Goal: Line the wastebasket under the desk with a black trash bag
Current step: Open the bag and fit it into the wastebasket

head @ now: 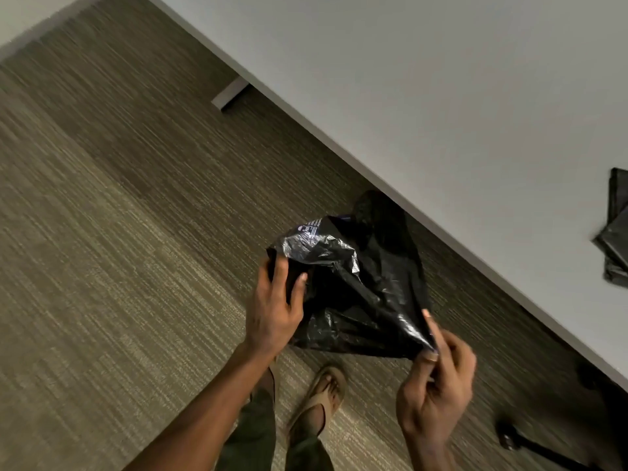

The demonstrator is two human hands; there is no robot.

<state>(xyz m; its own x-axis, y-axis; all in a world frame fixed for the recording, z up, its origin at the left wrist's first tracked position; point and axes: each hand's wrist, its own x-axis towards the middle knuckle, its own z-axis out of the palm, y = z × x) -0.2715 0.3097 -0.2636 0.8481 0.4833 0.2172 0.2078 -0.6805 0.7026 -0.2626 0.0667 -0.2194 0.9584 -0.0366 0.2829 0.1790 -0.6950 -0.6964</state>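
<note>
A crumpled black trash bag (353, 287) with white print near its top hangs in the air between both my hands. My left hand (277, 311) grips its left edge, fingers curled into the plastic. My right hand (438, 385) pinches the bag's lower right corner between thumb and fingers. Behind the bag, at the edge of the white desk (441, 96), a dark rounded shape (377, 212) shows on the floor; it may be the wastebasket, but the bag hides most of it.
More folded black bags (616, 232) lie on the desk at the right edge. A grey desk foot (229, 95) rests on the striped carpet. My sandalled foot (328, 396) stands below the bag. A black chair base with a castor (509, 436) sits at lower right.
</note>
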